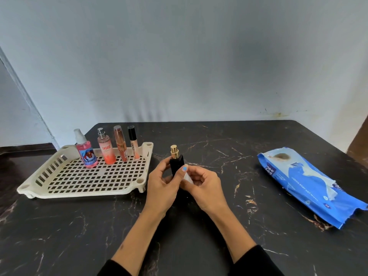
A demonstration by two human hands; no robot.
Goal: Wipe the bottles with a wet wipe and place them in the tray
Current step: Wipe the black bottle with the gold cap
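Note:
A black bottle (176,163) with a gold spray top stands upright at the table's middle, gripped by my left hand (161,188) from the left. My right hand (201,185) pinches a small white wet wipe (187,178) against the bottle's right side. The cream perforated tray (65,182) lies to the left. Along the tray's far edge stand several bottles: a pink spray bottle (86,151), a peach Engage bottle (105,147), a copper tube (121,144) and a slim gloss tube (133,144).
A blue wet wipe pack (310,186) lies on the right of the black marble table (199,236), with a wipe sticking out of its opening. A pale wall runs behind the table. The table's left edge lies beyond the tray.

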